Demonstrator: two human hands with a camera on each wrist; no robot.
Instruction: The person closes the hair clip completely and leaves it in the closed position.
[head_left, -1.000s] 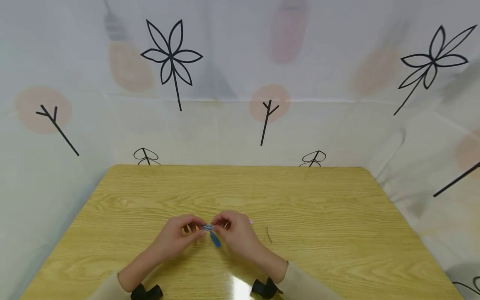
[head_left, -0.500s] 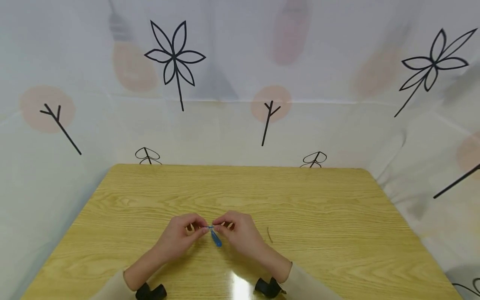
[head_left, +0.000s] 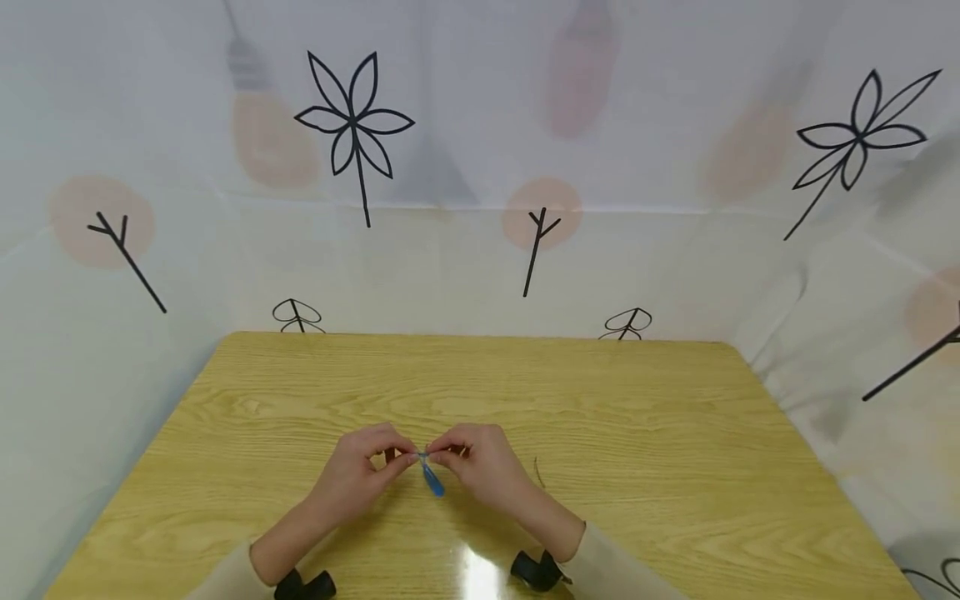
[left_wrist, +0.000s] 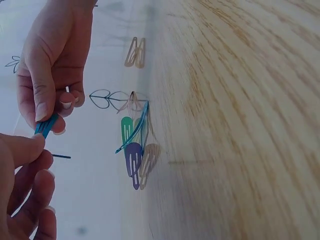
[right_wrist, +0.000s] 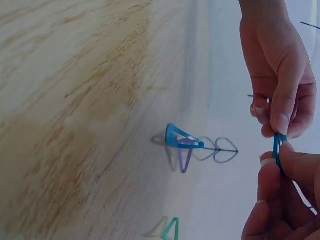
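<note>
My left hand point(head_left: 356, 467) and right hand point(head_left: 483, 467) meet over the table point(head_left: 637, 408). Between their fingertips they pinch a small blue snap hair clip point(left_wrist: 46, 126), one hand at either end; fingers cover much of it. Below the hands in the head view is another blue snap hair clip point(head_left: 432, 481). In the right wrist view this second blue clip point(right_wrist: 182, 137) overlaps a purple hair clip point(right_wrist: 184, 157). A green hair clip point(left_wrist: 127, 129) shows beside the purple one in the left wrist view. In the head view the purple and green clips are hidden.
A thin brownish strip point(head_left: 539, 472) lies on the table right of my right hand. A tan hair clip point(left_wrist: 132, 52) shows farther off in the left wrist view. A white patterned cloth point(head_left: 450, 275) stands round the table's back and sides.
My hands have come slightly closer together, and the held blue clip shows narrower between them. A pink bit once seen behind the right hand is now out of sight.
</note>
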